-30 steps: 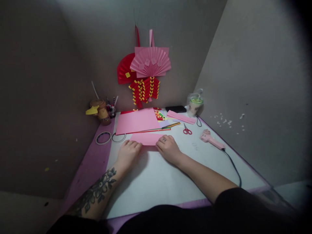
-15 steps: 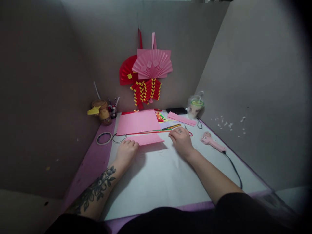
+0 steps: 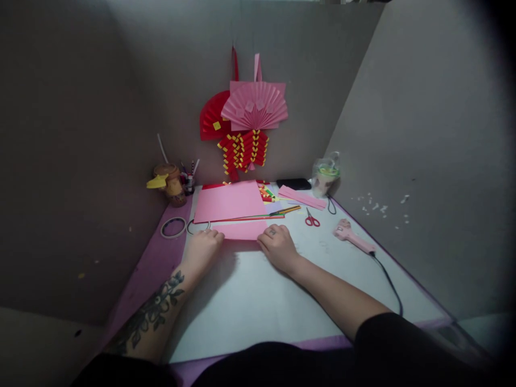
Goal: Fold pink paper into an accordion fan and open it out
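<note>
A folded pink paper strip (image 3: 242, 230) lies flat on the white table (image 3: 258, 301). My left hand (image 3: 203, 250) presses down on its left end with the fingers curled. My right hand (image 3: 278, 244), a ring on one finger, rests on the strip's right end, fingers together on the paper. Just behind the strip lies a larger pink sheet (image 3: 229, 201) on top of red paper.
Red scissors (image 3: 312, 219) and a pink glue gun (image 3: 352, 236) with a black cord lie to the right. Two tape rings (image 3: 173, 227) sit at the left. A pencil cup (image 3: 187, 183), a plastic drink cup (image 3: 324, 176) and paper fans (image 3: 245, 107) are at the back wall.
My right hand, which had moved right toward the scissors half a second ago, has come back onto the right end of the pink strip. The left hand stayed on the strip.
</note>
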`<state>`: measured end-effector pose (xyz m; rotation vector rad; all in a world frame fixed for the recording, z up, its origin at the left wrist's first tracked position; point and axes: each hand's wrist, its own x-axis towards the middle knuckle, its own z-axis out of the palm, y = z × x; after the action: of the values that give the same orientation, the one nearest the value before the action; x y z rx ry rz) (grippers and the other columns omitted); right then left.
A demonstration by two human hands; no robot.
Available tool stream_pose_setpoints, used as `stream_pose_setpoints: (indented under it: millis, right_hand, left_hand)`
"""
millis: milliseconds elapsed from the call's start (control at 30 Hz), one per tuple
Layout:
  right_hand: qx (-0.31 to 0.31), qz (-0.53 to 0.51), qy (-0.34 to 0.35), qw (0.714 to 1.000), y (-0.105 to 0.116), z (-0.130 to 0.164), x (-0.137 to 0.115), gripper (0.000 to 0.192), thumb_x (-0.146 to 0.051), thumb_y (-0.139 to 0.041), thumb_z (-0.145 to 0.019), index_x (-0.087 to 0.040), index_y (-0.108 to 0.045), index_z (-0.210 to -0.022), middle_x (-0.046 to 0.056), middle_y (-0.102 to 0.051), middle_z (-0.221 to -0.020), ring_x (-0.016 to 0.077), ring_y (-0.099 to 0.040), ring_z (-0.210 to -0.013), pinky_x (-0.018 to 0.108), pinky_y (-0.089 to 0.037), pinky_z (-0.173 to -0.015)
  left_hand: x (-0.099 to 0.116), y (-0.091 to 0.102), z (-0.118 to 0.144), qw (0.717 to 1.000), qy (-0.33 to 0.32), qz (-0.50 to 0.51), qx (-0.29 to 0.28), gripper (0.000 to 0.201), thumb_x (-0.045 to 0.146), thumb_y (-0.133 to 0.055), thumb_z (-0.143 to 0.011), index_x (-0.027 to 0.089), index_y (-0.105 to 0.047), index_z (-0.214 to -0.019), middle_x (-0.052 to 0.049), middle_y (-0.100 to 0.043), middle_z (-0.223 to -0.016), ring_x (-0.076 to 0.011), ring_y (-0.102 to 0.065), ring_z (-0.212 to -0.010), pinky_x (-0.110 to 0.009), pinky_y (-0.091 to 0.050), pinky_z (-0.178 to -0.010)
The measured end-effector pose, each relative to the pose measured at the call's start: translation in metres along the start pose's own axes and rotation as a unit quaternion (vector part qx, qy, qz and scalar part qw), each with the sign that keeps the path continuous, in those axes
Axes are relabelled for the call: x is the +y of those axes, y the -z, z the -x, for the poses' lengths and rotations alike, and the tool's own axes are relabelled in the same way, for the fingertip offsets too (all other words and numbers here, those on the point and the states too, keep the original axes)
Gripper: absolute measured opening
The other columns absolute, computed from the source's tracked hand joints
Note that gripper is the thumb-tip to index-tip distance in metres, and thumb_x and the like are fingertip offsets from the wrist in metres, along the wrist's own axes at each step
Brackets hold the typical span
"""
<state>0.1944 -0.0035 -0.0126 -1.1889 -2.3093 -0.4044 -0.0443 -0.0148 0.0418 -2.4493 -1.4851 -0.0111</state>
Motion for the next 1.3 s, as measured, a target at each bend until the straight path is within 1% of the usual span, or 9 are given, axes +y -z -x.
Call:
stream_pose_setpoints:
  millis: [233,333,400,533,733,967,1067,1167,1300]
  right_hand:
    - [-0.011,0.002,-0.015,1.0,0.0,0.002,0.003,0.017,-0.019,-0.051,-0.088,-0.018,-0.062,-0.075,0.005,-0.06,-0.077,0.02,-0.043,-0.085,0.035,-0.023,-0.076]
    - [-0.01,0.001,-0.021,1.0,-0.001,0.003,0.006,0.016,-0.018,-0.051,-0.087,-0.018,-0.061,-0.075,0.005,-0.06,-0.077,0.02,-0.042,-0.084,0.035,-0.023,-0.077]
    - [-0.01,-0.001,-0.017,1.0,0.0,0.003,0.007,0.016,-0.018,-0.051,-0.087,-0.019,-0.061,-0.075,0.005,-0.06,-0.077,0.0199,-0.042,-0.085,0.035,-0.023,-0.077]
    - [-0.013,-0.003,-0.009,1.0,0.003,0.004,0.003,0.016,-0.018,-0.05,-0.088,-0.018,-0.061,-0.077,0.005,-0.06,-0.079,0.0201,-0.043,-0.086,0.035,-0.024,-0.079]
    - [-0.005,-0.007,-0.016,1.0,0.004,0.003,0.011,0.012,-0.015,-0.051,-0.086,-0.018,-0.061,-0.081,0.005,-0.063,-0.084,0.0199,-0.045,-0.088,0.033,-0.025,-0.08]
    - [0.065,0.029,-0.161,0.984,0.022,0.003,0.047,0.012,-0.017,-0.05,-0.085,-0.017,-0.062,-0.081,0.008,-0.062,-0.081,0.0227,-0.046,-0.086,0.034,-0.029,-0.077]
    - [0.068,-0.03,-0.09,0.993,0.023,0.004,0.028,0.012,-0.021,-0.05,-0.086,-0.018,-0.062,-0.089,0.008,-0.063,-0.089,0.0221,-0.047,-0.091,0.035,-0.029,-0.083]
    - [-0.002,-0.056,0.0,0.998,0.013,0.003,0.0,0.013,-0.025,-0.052,-0.087,-0.019,-0.062,-0.093,0.007,-0.063,-0.094,0.0217,-0.046,-0.094,0.035,-0.027,-0.085]
    - [-0.073,-0.035,0.025,0.996,-0.004,0.0,-0.015,0.015,-0.018,-0.048,-0.088,-0.018,-0.062,-0.083,0.007,-0.063,-0.086,0.0206,-0.046,-0.089,0.035,-0.026,-0.08]
  left_hand:
    - [-0.045,0.006,0.004,0.994,0.105,-0.028,0.026,0.026,0.023,-0.04,-0.089,0.018,-0.065,-0.086,-0.009,-0.067,-0.078,-0.0267,-0.062,-0.072,-0.033,-0.036,-0.059]
    - [-0.037,0.008,0.005,0.99,0.113,-0.02,0.077,0.029,0.023,-0.037,-0.09,0.017,-0.065,-0.094,-0.01,-0.067,-0.082,-0.0253,-0.061,-0.076,-0.034,-0.038,-0.065]
    - [-0.022,0.006,0.004,0.992,0.076,0.01,0.102,0.027,0.025,-0.039,-0.091,0.018,-0.064,-0.098,-0.009,-0.068,-0.088,-0.0241,-0.061,-0.083,-0.034,-0.039,-0.071]
    - [0.006,-0.001,0.002,0.996,-0.047,0.049,0.066,0.018,0.024,-0.05,-0.086,0.019,-0.064,-0.096,-0.008,-0.068,-0.09,-0.023,-0.059,-0.088,-0.034,-0.04,-0.075]
    - [0.009,-0.005,0.001,0.997,-0.058,0.023,0.052,0.013,0.014,-0.051,-0.083,0.016,-0.064,-0.086,-0.009,-0.066,-0.081,-0.024,-0.057,-0.083,-0.035,-0.041,-0.072]
    - [0.009,-0.004,0.0,0.997,-0.055,0.007,0.053,0.011,0.013,-0.052,-0.082,0.014,-0.063,-0.082,-0.009,-0.066,-0.08,-0.024,-0.057,-0.083,-0.034,-0.042,-0.071]
    - [0.013,-0.002,0.001,0.998,-0.063,0.009,0.031,0.01,0.013,-0.053,-0.082,0.013,-0.063,-0.084,-0.01,-0.066,-0.081,-0.0239,-0.058,-0.082,-0.035,-0.042,-0.07]
    - [0.016,-0.003,0.001,0.997,-0.07,0.013,0.011,0.012,0.015,-0.052,-0.082,0.013,-0.063,-0.086,-0.011,-0.065,-0.082,-0.0243,-0.057,-0.082,-0.034,-0.041,-0.068]
    - [0.016,-0.008,0.001,0.997,-0.069,0.025,-0.022,0.015,0.016,-0.049,-0.085,0.014,-0.064,-0.086,-0.012,-0.065,-0.081,-0.0243,-0.057,-0.082,-0.035,-0.041,-0.069]
